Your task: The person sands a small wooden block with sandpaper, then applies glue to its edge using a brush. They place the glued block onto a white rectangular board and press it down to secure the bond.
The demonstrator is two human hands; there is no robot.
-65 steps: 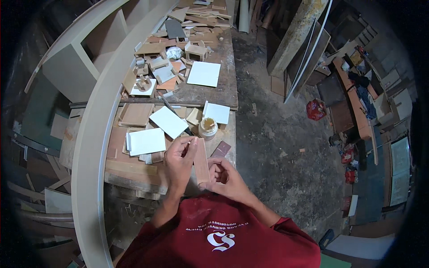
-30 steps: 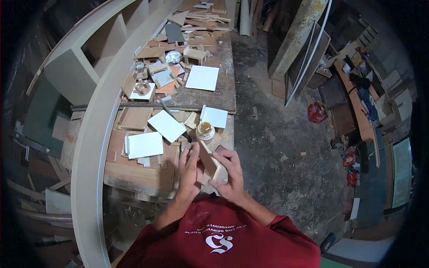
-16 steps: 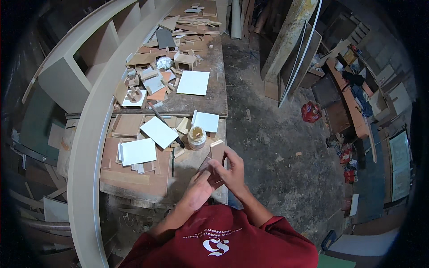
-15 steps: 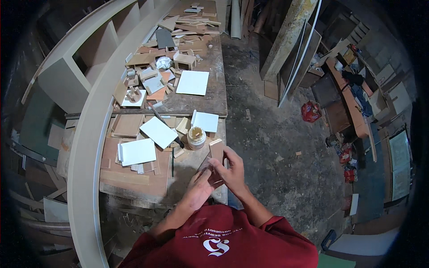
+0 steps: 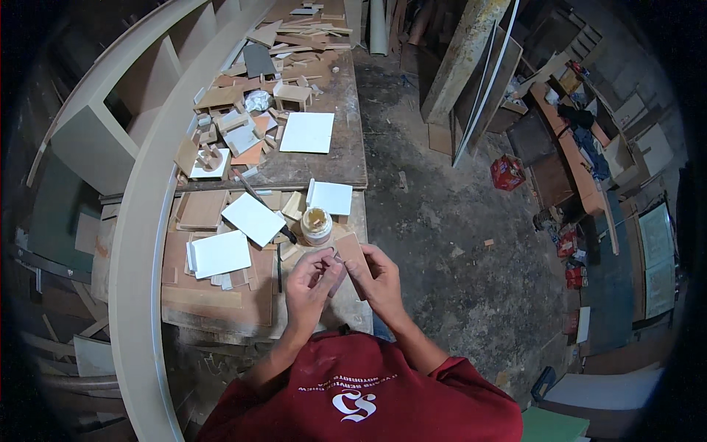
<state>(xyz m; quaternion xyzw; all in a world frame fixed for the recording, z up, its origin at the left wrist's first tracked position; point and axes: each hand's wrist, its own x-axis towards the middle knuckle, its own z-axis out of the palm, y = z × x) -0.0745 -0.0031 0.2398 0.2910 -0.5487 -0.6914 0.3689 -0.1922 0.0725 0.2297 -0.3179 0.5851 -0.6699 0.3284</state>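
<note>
A small flat wooden block (image 5: 350, 248) stands up in my right hand (image 5: 381, 280), thumb on its face and fingers behind it. My left hand (image 5: 312, 281) is closed close beside it, pinching a thin brownish sheet (image 5: 336, 283) that looks like sandpaper. The sheet lies along the block's left edge; whether the two touch I cannot tell. Just beyond my hands stands an open white jar (image 5: 317, 227) with a yellowish substance inside. A white panel with a raised edge strip (image 5: 331, 198) lies behind the jar.
More white panels (image 5: 222, 254) and wooden strips lie on the worn workbench (image 5: 346, 309) to the left. Wood offcuts (image 5: 298, 40) are heaped at its far end. A long curved cabinet frame (image 5: 140, 272) runs along the left side. A red box (image 5: 507, 171) sits on the floor at right.
My left hand has drawn left and up, from under the block to beside it. The block has tilted and shows its broad face, and the view has shifted slightly.
</note>
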